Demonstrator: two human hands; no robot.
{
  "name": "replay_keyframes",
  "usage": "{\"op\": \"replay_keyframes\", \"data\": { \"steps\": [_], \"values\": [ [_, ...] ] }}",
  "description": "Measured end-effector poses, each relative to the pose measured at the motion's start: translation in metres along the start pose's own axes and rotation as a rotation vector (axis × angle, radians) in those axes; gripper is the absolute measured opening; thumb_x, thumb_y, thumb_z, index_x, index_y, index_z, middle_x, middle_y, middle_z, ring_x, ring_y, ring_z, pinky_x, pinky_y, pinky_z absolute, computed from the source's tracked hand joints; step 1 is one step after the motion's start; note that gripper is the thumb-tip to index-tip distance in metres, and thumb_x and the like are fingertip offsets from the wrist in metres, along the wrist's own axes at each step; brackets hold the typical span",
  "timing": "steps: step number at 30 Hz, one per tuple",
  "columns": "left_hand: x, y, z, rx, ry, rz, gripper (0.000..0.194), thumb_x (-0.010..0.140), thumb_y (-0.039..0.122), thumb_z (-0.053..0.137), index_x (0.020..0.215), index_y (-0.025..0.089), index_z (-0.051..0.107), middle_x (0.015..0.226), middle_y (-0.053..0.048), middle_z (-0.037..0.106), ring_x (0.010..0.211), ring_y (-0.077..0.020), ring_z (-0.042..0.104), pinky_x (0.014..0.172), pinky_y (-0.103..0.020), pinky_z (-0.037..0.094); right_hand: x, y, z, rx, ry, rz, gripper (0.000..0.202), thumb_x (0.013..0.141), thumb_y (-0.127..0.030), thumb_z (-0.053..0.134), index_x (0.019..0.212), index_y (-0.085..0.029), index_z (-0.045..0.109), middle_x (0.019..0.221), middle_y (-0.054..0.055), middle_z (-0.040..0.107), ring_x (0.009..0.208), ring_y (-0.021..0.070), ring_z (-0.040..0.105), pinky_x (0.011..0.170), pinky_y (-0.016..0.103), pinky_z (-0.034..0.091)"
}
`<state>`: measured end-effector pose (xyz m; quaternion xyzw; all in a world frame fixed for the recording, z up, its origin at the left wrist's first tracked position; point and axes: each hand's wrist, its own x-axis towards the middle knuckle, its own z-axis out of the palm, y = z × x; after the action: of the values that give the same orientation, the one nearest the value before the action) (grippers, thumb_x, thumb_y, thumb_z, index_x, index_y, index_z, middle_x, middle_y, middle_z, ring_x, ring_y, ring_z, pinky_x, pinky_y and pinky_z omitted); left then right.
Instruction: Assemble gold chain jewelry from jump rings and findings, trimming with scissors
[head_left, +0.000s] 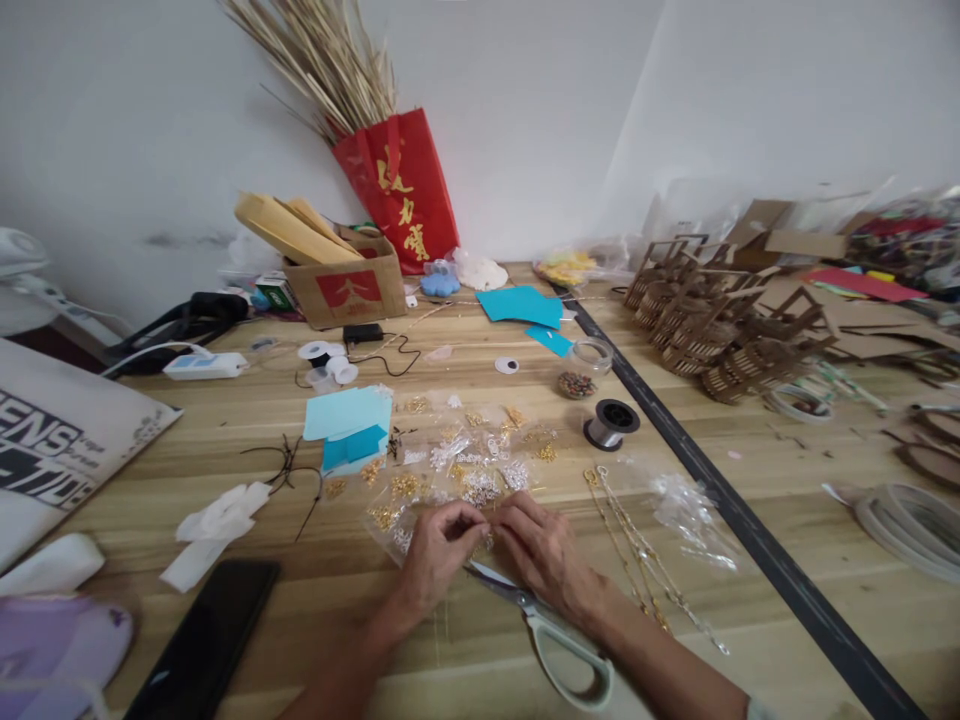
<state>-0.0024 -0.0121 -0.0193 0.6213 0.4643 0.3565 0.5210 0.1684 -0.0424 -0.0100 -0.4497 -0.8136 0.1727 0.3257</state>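
Left hand (441,552): thumb and forefinger pressed together; anything pinched, too small to tell. Right hand (546,552): fingertips just beside the left's; grip cannot be told. Small metal beads (480,487): gold and silver, bagged, directly beyond both hands. Scissors (535,622): on table (360,620), near right wrist. Chains (639,548): lying to the right.

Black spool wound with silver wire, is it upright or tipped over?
Upright: the black spool has its round end facing up, silver wire below.
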Motion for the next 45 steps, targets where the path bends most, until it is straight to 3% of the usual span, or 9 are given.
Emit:
{"op": "replay_keyframes", "data": {
  "steps": [8,17,27,45],
  "values": [
    [0.002,-0.006,0.002,-0.008,-0.021,-0.020,0.011,0.071,0.022,0.060,0.065,0.014,0.059,0.061,-0.001,0.057,0.057,-0.0122,0.051,0.055,-0.021,0.039,0.000,0.001,0.002,0.045,-0.003,0.024,0.019,0.096,-0.018,0.041,0.087,-0.018,0.058,0.086,0.005,0.060,0.073,0.0149,0.057,0.063,0.024,0.045],
    [-0.002,-0.001,0.000,-0.047,-0.078,-0.002,0.016,0.077,0.026,0.060,0.067,0.015,0.055,0.061,0.001,0.052,0.059,-0.0114,0.047,0.054,-0.020,0.037,0.003,-0.001,0.002,0.306,0.076,0.087,0.014,0.093,-0.019,0.046,0.086,-0.019,0.058,0.081,0.003,0.059,0.074,0.0146,0.056,0.067,0.024,0.046],
    [0.004,-0.001,0.000,-0.295,-0.127,-0.207,0.027,0.064,0.036,0.071,0.064,0.013,0.058,0.055,-0.001,0.061,0.049,-0.0111,0.054,0.050,-0.023,0.044,0.003,-0.003,0.004,0.389,0.049,0.180,0.015,0.092,-0.021,0.050,0.080,-0.017,0.059,0.075,0.001,0.062,0.067,0.0123,0.058,0.062,0.021,0.043],
    [0.004,0.006,-0.002,-0.307,-0.171,-0.195,0.027,0.067,0.038,0.069,0.061,0.013,0.060,0.055,-0.001,0.061,0.053,-0.0125,0.054,0.054,-0.024,0.042,0.002,-0.004,0.003,0.349,0.057,0.125,0.015,0.092,-0.021,0.048,0.080,-0.019,0.057,0.074,0.001,0.061,0.065,0.0125,0.057,0.062,0.022,0.045]
  ]
}}
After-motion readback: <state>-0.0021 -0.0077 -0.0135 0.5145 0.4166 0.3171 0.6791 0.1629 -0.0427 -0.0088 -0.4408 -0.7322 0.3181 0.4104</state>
